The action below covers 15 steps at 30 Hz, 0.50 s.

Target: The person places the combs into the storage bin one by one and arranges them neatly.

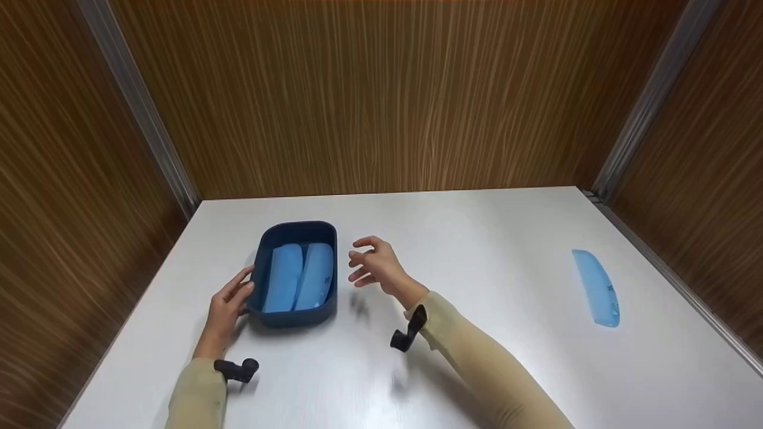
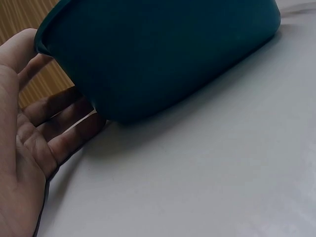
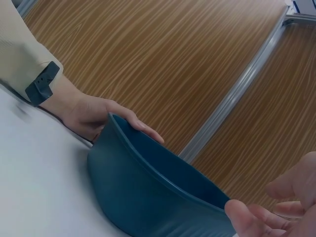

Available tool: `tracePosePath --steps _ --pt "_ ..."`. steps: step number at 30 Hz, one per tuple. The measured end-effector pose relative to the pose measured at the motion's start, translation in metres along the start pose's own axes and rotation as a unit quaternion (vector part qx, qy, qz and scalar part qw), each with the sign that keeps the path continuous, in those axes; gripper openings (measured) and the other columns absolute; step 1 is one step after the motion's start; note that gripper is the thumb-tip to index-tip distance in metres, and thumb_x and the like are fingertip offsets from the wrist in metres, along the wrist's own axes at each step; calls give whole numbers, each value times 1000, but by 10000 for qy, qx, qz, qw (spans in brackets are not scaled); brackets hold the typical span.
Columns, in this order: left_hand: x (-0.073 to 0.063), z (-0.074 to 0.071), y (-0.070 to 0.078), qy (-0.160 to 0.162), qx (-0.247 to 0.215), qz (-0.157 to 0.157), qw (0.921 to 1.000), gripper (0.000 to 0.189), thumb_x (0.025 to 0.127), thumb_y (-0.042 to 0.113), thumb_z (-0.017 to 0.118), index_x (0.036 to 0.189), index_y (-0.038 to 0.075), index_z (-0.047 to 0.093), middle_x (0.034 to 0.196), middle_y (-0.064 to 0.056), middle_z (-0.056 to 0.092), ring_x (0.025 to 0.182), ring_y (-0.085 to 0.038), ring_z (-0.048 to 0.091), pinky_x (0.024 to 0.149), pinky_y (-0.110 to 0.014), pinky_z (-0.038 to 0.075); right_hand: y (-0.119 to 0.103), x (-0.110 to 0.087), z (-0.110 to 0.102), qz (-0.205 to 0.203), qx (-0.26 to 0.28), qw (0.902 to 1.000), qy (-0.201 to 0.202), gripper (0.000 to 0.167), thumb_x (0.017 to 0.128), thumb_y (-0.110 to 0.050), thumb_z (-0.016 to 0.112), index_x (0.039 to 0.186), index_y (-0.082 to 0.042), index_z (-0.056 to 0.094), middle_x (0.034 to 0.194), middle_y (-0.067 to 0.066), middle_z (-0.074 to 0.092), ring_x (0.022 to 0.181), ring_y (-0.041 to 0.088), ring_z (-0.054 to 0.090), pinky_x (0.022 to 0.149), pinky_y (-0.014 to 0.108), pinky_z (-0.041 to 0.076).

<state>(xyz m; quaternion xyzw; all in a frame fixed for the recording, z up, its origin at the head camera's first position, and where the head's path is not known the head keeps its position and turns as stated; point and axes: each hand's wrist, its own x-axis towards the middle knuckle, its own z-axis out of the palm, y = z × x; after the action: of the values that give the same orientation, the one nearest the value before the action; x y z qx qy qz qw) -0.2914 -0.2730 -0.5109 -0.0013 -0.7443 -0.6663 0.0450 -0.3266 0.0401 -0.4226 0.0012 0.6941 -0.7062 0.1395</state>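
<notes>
A dark blue, deep bin with rounded corners stands on the left part of the white table. Two long light blue pieces lie side by side in it, the right one with small dark print. My left hand touches the bin's left side, its fingers extended against the outer wall and one at the rim. To the right of the bin, my right hand hovers with fingers loosely bent and nothing in them. In the right wrist view its fingertips overlap the bin's near end.
Far off on the right side of the table lies another light blue piece, curved along one edge and printed with a small dark mark. Wood-patterned panels wall in the table at the back and both sides, with metal posts at the corners.
</notes>
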Motion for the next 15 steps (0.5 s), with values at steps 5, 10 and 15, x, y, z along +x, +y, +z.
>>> tracePosePath --steps 5,10,15 --pt "-1 0 0 -21 29 67 10000 52 93 39 55 140 21 43 131 -13 51 112 -19 51 77 -25 48 -4 -4 -8 50 44 10000 -19 32 90 -12 60 119 -6 50 99 24 61 59 24 65 51 33 52" --pt "-1 -1 1 -83 -13 53 10000 52 92 39 56 140 22 43 132 -11 50 114 -20 50 77 -26 48 -5 -7 -18 82 63 9999 -66 33 91 -12 59 122 -6 48 101 25 60 62 25 66 54 34 53" --pt "-2 -2 1 -87 8 25 10000 54 92 41 56 141 22 43 133 -11 50 114 -20 50 77 -26 48 -5 -11 -26 40 93 9999 -26 34 90 -13 60 121 -7 49 103 26 59 61 24 66 54 33 53"
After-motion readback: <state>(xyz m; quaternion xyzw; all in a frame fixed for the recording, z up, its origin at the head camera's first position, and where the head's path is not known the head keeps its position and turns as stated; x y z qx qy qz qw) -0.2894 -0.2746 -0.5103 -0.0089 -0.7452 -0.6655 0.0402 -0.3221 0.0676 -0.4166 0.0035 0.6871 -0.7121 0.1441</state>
